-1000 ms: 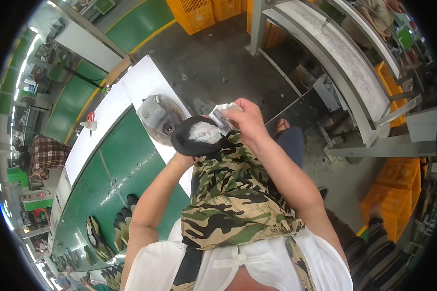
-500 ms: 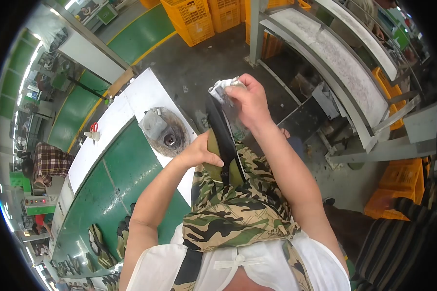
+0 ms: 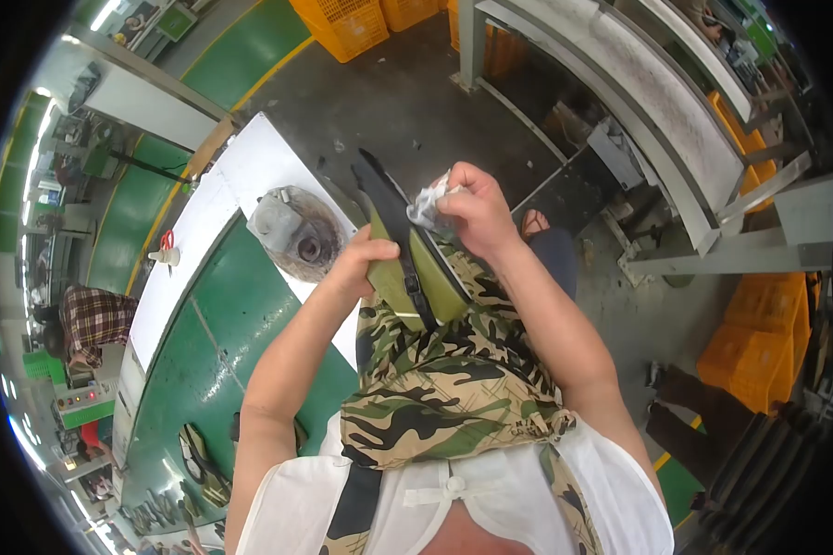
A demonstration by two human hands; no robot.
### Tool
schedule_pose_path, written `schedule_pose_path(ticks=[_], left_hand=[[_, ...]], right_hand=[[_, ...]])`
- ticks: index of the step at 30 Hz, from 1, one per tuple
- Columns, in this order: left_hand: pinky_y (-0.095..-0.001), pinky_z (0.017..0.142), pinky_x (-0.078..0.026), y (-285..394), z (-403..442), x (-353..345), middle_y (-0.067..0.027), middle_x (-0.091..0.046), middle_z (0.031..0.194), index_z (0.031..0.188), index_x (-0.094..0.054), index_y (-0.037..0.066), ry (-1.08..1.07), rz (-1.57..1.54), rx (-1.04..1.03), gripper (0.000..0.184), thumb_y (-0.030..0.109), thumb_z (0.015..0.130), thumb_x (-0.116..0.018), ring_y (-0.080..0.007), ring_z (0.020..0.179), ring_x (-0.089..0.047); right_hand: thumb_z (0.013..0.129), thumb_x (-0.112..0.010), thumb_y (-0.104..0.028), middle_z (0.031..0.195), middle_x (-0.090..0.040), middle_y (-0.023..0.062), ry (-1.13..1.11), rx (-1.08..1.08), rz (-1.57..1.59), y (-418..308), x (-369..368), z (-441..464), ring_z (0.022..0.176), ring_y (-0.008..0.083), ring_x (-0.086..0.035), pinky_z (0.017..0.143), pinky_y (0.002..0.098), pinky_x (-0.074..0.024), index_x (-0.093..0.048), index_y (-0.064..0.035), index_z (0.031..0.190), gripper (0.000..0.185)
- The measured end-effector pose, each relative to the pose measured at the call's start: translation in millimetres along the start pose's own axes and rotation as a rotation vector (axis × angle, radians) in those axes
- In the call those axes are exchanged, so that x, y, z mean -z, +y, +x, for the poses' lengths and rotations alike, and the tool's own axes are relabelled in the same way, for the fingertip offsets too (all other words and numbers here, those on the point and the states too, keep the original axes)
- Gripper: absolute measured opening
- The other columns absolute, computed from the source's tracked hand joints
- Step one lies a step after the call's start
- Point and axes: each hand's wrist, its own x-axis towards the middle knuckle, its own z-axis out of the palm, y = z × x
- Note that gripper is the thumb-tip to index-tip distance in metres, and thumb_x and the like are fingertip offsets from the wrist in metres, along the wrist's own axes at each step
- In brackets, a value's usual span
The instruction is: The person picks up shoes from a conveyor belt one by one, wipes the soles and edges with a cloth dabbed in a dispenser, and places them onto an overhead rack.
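An olive-green and black shoe [image 3: 423,266] is tilted above my camouflage apron [image 3: 453,407]. My left hand [image 3: 366,259] is closed round its left side, thumb lying on top. A crumpled white cloth [image 3: 428,205] is pinched in my right hand [image 3: 477,208], by the shoe's right edge; whether it presses on the shoe I cannot tell. Just left of my left hand, a round, stained grey metal pot-like container [image 3: 282,217] with a dark opening stands on the white tabletop [image 3: 254,157].
A curved green conveyor [image 3: 180,370] carries several shoes [image 3: 202,462] at lower left. Red-handled scissors [image 3: 167,242] stand on the white edge. Yellow crates [image 3: 347,28] are at the top, more crates [image 3: 759,338] at right. A metal rack [image 3: 639,102] rises at upper right. People are nearby on both sides.
The shoe has turned, showing more of its olive side, its black end now further left. My right hand with the cloth has moved down along the shoe's edge. My left hand has shifted slightly left and up.
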Motion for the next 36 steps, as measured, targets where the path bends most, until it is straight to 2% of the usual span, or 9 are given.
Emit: schedule_pose_path(ticks=[6,9,13,15,17,19,22,32,36], left_hand=[[-0.0412,0.093,-0.053,-3.1,13.1,13.5,-0.0164,-0.064,0.116,0.127,-0.051,-0.001,0.013,-0.08,-0.116,0.061,0.022,0.074,-0.07,-0.0309,0.104,-0.065],[-0.0413,0.095,-0.052,-1.3,17.0,16.9,-0.0167,-0.063,0.118,0.128,-0.05,-0.001,0.02,-0.103,-0.13,0.062,0.022,0.074,-0.07,-0.0312,0.107,-0.063],[-0.0425,0.096,-0.052,-2.7,31.9,34.1,-0.017,-0.061,0.12,0.13,-0.048,-0.002,0.115,-0.096,-0.178,0.061,0.009,0.073,-0.07,-0.031,0.109,-0.063],[-0.0427,0.097,-0.051,8.2,35.1,20.9,-0.016,-0.061,0.12,0.131,-0.047,-0.002,0.208,0.066,-0.196,0.063,0.005,0.072,-0.071,-0.0306,0.11,-0.062],[-0.0406,0.096,-0.05,18.0,48.9,8.1,-0.0146,-0.061,0.118,0.129,-0.048,-0.001,0.216,0.228,-0.253,0.063,0.003,0.07,-0.071,-0.0296,0.108,-0.062],[-0.0378,0.094,-0.051,29.0,66.9,-3.5,-0.0126,-0.062,0.114,0.127,-0.049,-0.001,0.268,0.338,-0.27,0.061,-0.001,0.069,-0.07,-0.0276,0.104,-0.063],[-0.0357,0.089,-0.051,52.7,104.1,-28.4,-0.0096,-0.063,0.108,0.121,-0.051,0.0,0.321,0.505,-0.262,0.056,-0.004,0.069,-0.07,-0.024,0.097,-0.062],[-0.0347,0.082,-0.054,209.6,304.8,-196.1,-0.0125,-0.066,0.104,0.123,-0.052,-0.002,0.147,1.246,-0.661,0.064,0.008,0.067,-0.082,-0.0221,0.092,-0.064],[-0.0388,0.095,-0.049,247.5,397.4,-259.3,-0.024,-0.065,0.116,0.13,-0.051,-0.003,0.285,1.835,-0.965,0.08,0.027,0.064,-0.085,-0.0354,0.109,-0.064]], right_hand=[[0.078,-0.058,0.007,0.083,-0.063,0.0129,-0.105,-0.087,0.106,-5.7,35.3,-43.4,0.074,0.0201,-0.061,0.064,0.0342,-0.0491,-0.049,-0.0059,0.076,0.016],[0.079,-0.06,0.006,0.082,-0.064,0.0114,-0.057,-0.126,0.155,-5.0,54.1,-47.7,0.071,0.0184,-0.061,0.061,0.0328,-0.0494,-0.051,-0.0059,0.078,0.015],[0.077,-0.064,0.005,0.083,-0.067,0.0103,0.269,-0.129,-0.114,10.4,54.3,-42.3,0.072,0.0171,-0.067,0.06,0.0267,-0.0522,-0.058,-0.0031,0.084,0.012],[0.077,-0.064,0.005,0.081,-0.067,0.0098,0.28,-0.071,-0.12,28.3,72.6,-43.8,0.07,0.0163,-0.066,0.061,0.0288,-0.0529,-0.059,-0.0024,0.083,0.011],[0.078,-0.064,0.004,0.082,-0.066,0.0089,0.279,-0.221,0.143,15.3,79.2,-44.8,0.072,0.0164,-0.066,0.064,0.029,-0.0527,-0.059,-0.0028,0.085,0.011],[0.078,-0.065,0.001,0.076,-0.06,0.0036,0.377,-0.155,0.384,12.6,83.3,-40.5,0.066,0.0118,-0.057,0.057,0.0259,-0.0435,-0.056,-0.0068,0.078,0.012],[0.08,-0.064,0.001,0.075,-0.058,0.0024,0.517,-0.053,0.588,20.3,113.2,-28.9,0.065,0.0128,-0.057,0.055,0.0274,-0.042,-0.052,-0.0088,0.077,0.016],[0.078,-0.068,-0.004,0.072,-0.057,0.0009,0.71,-0.098,0.436,90.0,211.1,-34.5,0.064,0.0111,-0.054,0.056,0.0271,-0.0384,-0.055,-0.009,0.076,0.014],[0.077,-0.069,-0.005,0.071,-0.057,0.0001,0.751,-0.079,0.332,75.2,217.2,-24.0,0.061,0.0097,-0.052,0.055,0.0266,-0.0371,-0.057,-0.008,0.077,0.012]])
